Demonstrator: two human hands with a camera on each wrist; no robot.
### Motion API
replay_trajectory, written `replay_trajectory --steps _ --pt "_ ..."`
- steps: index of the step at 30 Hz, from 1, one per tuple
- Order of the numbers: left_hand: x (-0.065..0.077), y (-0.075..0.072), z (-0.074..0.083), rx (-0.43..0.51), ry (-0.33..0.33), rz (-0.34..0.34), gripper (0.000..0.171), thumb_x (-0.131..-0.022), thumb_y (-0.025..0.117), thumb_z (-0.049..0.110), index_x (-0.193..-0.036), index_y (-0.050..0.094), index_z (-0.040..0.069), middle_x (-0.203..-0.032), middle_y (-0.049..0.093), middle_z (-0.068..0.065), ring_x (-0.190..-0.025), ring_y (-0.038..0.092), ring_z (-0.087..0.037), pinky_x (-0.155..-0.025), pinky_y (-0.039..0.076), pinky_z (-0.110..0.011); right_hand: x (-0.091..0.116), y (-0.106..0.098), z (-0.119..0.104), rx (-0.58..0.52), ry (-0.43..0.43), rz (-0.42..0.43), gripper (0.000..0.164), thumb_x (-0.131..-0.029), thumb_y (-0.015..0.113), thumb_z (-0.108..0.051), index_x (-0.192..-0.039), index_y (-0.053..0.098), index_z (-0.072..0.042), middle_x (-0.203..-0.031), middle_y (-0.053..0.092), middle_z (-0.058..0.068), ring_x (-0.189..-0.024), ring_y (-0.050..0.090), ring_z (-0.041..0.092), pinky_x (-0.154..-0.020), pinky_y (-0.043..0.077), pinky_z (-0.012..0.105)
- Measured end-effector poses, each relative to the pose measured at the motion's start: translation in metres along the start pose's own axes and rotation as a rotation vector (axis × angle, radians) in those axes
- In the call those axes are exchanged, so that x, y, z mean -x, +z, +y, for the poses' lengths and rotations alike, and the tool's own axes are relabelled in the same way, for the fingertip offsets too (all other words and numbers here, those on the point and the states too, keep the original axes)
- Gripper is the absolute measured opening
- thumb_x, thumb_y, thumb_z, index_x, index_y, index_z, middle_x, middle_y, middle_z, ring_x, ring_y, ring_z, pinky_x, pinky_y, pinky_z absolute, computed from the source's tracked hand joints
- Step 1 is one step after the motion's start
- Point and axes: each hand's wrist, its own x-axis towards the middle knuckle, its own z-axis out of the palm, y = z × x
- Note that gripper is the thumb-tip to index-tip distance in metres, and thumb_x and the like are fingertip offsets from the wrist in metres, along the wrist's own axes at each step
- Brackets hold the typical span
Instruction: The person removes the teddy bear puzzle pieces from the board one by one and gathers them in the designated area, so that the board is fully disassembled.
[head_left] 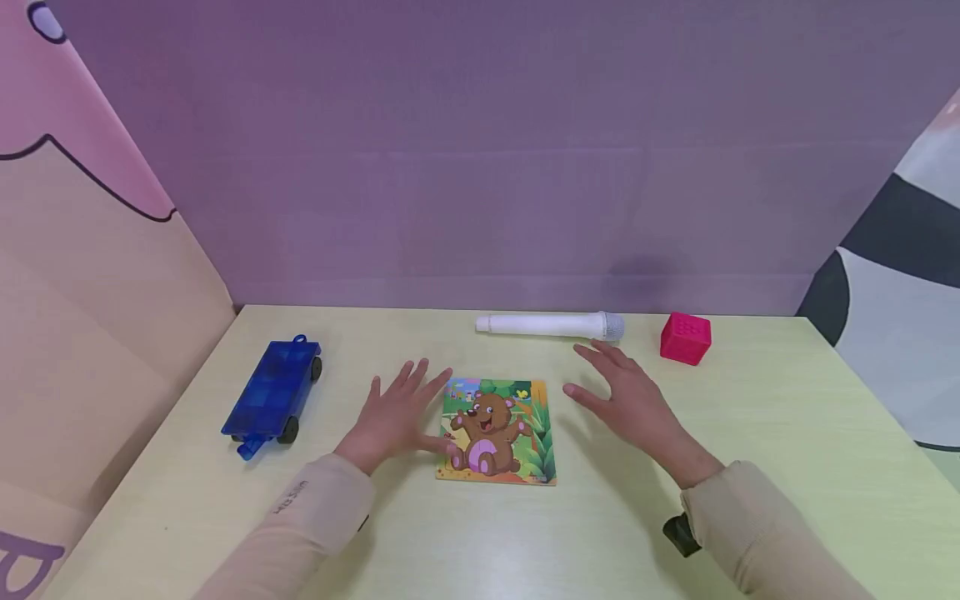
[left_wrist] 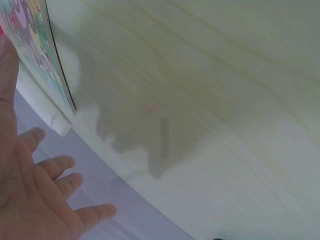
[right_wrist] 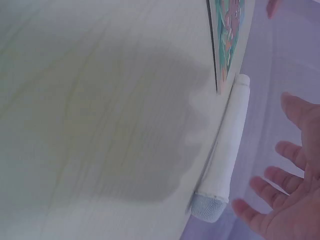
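Grip wide and empty: left hand (head_left: 393, 417) and right hand (head_left: 630, 400) flank a bear puzzle board (head_left: 497, 431) on the table (head_left: 787, 433); thin, stiff, likely light, best lifted by its edges.

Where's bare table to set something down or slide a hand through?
Widest bare stretch: the table's right side, from the right hand out to the edge, in front of the pink cube. Also free: the front strip below the bear puzzle, and between the blue toy car and left hand. Crowded: around the puzzle, both hands and white microphone.
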Motion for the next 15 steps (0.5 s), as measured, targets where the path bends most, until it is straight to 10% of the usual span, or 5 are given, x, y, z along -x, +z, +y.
replay_trajectory --steps 15 --pt "-0.009 0.005 0.013 0.054 -0.048 -0.118 0.113 -0.068 0.091 0.051 -0.160 0.034 0.019 -0.163 0.031 -0.017 -0.152 0.024 -0.036 -0.118 0.016 -0.066 -0.019 0.025 -0.011 -0.108 -0.035 -0.100 0.052 -0.090 0.079 -0.022 -0.136 0.063 -0.004 -0.127 0.062 0.019 -0.111 0.062 0.041 -0.089 0.051 0.054"
